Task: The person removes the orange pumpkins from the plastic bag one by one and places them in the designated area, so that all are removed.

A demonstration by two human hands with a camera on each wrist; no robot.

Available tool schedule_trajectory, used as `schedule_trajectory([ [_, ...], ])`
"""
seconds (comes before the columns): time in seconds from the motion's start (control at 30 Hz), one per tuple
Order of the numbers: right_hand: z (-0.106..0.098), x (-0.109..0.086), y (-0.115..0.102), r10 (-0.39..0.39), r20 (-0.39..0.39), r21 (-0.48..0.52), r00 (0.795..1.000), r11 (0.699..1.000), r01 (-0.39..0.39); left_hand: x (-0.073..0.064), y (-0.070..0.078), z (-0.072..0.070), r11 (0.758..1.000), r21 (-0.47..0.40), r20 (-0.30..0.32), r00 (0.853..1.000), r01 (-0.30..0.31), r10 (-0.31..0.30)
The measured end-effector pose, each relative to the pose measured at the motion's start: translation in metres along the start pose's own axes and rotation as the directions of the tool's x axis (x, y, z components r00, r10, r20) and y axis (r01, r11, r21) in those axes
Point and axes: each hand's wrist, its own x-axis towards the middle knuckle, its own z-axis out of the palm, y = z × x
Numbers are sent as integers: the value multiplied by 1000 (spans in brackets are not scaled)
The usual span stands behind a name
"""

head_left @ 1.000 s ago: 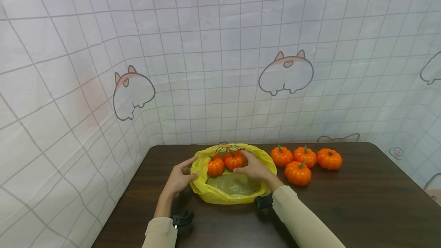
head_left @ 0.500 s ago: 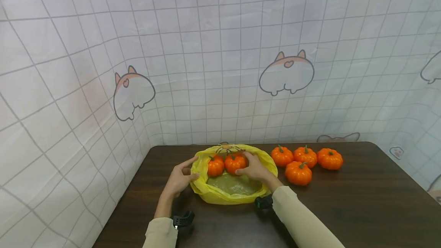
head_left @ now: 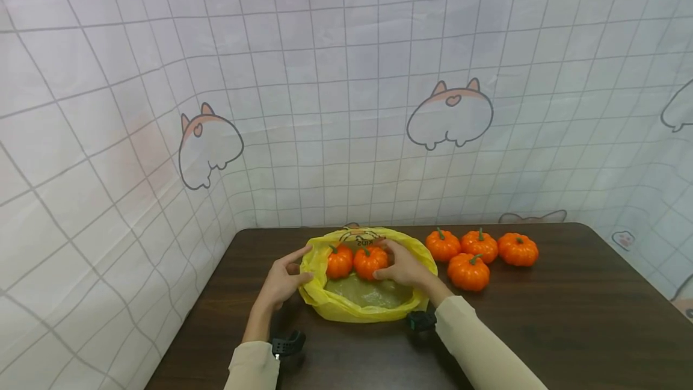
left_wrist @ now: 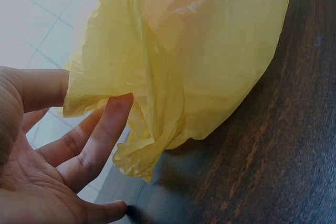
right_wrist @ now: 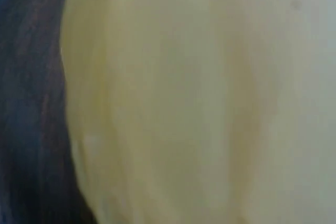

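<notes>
The yellow bag (head_left: pixel 368 315) at lower centre looks like thin, crinkled plastic film, translucent with a soft sheen and bunched into folds along its rim. The orange pumpkins (head_left: pixel 468 272) are smooth and glossy, catching bright highlights, like moulded plastic. Across the bottom, the tabletop (head_left: pixel 541 330) shows dark wood grain under a low sheen. The pale backdrop (head_left: pixel 325 107) above is a smooth, rippled sheet, cloth or plastic. The cream sleeves (head_left: pixel 482 342) at the lower edge are matt cloth.

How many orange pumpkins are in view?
6: two pumpkins side by side in the yellow bag, four pumpkins on the table to its right. The bag may hide more.
</notes>
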Motion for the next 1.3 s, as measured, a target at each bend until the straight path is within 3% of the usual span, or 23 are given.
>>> schedule_trajectory([
  [0.17, -5, -9, -5, -63, 14, 10, 998, 998, 63, 0, 0, 0, 1000, 6, -2, 1000, 0, 0],
  [0.47, -17, -30, -11, -84, 64, 143, 994, 987, 74, 0, -1, 0, 1000, 22, -7, 1000, -7, 7],
  [0.77, -28, -48, -12, -95, 67, 160, 993, 984, 83, 1, -1, 0, 1000, 22, -9, 1000, 6, -6],
  [1.0, -38, -61, -9, -91, 67, 117, 994, 990, 83, 0, -1, 1, 1000, 20, -3, 1000, 0, 0],
  [1.3, -46, -76, -3, -97, 37, 150, 995, 984, 91, 1, -1, 0, 1000, 21, -1, 1000, 4, -3],
])
